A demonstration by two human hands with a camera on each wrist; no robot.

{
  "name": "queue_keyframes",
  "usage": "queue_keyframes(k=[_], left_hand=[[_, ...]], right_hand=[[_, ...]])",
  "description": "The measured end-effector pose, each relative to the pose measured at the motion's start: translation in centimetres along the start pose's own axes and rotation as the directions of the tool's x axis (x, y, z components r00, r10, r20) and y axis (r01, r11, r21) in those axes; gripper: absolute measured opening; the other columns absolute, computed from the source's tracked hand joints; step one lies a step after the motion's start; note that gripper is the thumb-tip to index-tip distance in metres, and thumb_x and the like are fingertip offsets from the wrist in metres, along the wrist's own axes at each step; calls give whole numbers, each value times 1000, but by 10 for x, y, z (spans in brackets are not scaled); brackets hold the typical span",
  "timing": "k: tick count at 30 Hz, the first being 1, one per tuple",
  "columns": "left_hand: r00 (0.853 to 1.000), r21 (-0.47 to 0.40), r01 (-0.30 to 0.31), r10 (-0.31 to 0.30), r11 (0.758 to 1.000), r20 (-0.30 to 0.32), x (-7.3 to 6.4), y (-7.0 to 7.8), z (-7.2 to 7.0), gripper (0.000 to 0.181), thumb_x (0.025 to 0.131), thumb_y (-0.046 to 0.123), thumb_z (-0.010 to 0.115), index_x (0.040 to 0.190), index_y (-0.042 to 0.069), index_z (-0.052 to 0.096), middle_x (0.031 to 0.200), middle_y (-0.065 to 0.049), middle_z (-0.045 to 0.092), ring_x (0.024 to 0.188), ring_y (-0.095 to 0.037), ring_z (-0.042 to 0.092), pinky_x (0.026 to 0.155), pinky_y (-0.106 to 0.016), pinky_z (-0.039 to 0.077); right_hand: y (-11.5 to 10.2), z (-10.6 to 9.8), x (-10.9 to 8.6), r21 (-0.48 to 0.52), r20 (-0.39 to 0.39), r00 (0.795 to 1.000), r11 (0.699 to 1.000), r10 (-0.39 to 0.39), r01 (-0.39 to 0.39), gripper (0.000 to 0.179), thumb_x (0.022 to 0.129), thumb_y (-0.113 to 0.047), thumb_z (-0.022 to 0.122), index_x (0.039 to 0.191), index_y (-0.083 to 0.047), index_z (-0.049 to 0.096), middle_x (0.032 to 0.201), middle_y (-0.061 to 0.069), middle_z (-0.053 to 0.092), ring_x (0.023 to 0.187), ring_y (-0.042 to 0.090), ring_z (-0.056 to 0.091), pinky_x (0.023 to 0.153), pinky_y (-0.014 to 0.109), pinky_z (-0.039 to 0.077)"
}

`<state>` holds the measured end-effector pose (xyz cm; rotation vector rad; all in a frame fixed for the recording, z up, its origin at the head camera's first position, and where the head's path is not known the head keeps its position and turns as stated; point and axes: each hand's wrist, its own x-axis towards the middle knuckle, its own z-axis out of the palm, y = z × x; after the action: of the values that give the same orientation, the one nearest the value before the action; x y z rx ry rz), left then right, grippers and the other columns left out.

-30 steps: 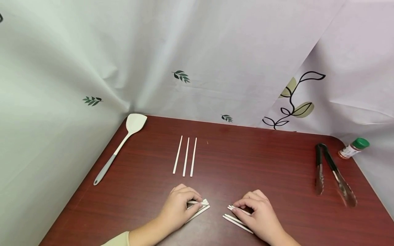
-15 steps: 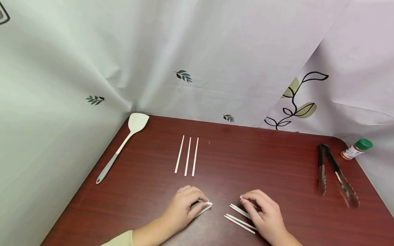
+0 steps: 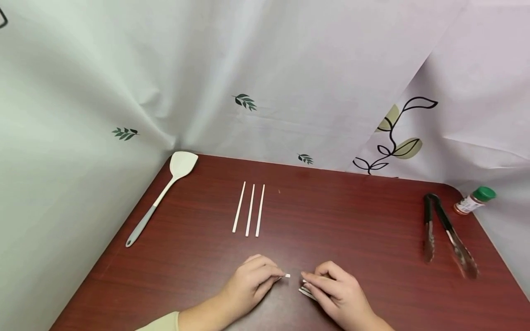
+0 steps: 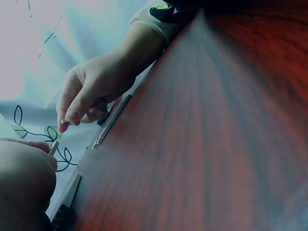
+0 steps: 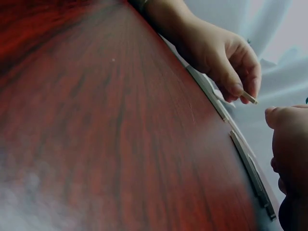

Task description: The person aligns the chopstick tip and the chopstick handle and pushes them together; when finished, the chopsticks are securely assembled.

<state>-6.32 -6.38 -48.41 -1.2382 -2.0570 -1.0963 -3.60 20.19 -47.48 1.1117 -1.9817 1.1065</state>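
My left hand (image 3: pixel 251 281) pinches a slim white chopstick (image 3: pixel 287 276) between thumb and fingers, its end poking out toward the right. Facing it across a small gap, my right hand (image 3: pixel 340 291) pinches another chopstick, of which only a small tip (image 4: pixel 64 121) shows in the left wrist view. Both hands are raised over the tabletop. Under the right hand lie more chopsticks (image 3: pixel 307 293), mostly covered by it. In the right wrist view, chopsticks (image 5: pixel 208 91) also lie on the table below the left hand.
Three white chopsticks (image 3: pixel 250 210) lie side by side farther back on the dark red table (image 3: pixel 331 220). A white spatula (image 3: pixel 162 195) with a grey handle lies at the left edge. Metal tongs (image 3: pixel 449 234) and a green-capped jar (image 3: pixel 474 201) are at the right. Patterned cloth hangs behind.
My right hand has moved left toward the left hand, now covering more of the chopsticks beneath it. The left hand has shifted slightly right, its chopstick end now farther out.
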Motion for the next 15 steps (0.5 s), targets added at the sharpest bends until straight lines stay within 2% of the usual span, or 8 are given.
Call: queue_keyframes(k=[6,11,15], left_hand=[[999,29,-32,31,999,19,0,2,-2,8,96,16,79,103,20,80,97,14,75,86,-1,65,80,-19,49],[998,13,-53,52,999,31,-1,3,-2,11,93,14,82,102,20,81,96,14,75,86,0,65,81,-20,50],[997,-3,-68,68,998,44,0,4,-3,13,91,14,83,103,20,81,96,14,75,86,0,65,82,-20,50]], right_hand=[[-3,3,4,48,11,999,998,-46,45,20,104,-17,72,109,1,82,92,1,64,77,8,63,67,12,50],[-8,9,9,74,11,994,991,-108,107,18,103,-14,73,103,2,82,92,3,64,78,9,67,68,13,52],[-8,9,8,75,6,994,991,-108,107,19,103,-13,73,104,3,81,93,4,66,78,10,67,68,12,52]])
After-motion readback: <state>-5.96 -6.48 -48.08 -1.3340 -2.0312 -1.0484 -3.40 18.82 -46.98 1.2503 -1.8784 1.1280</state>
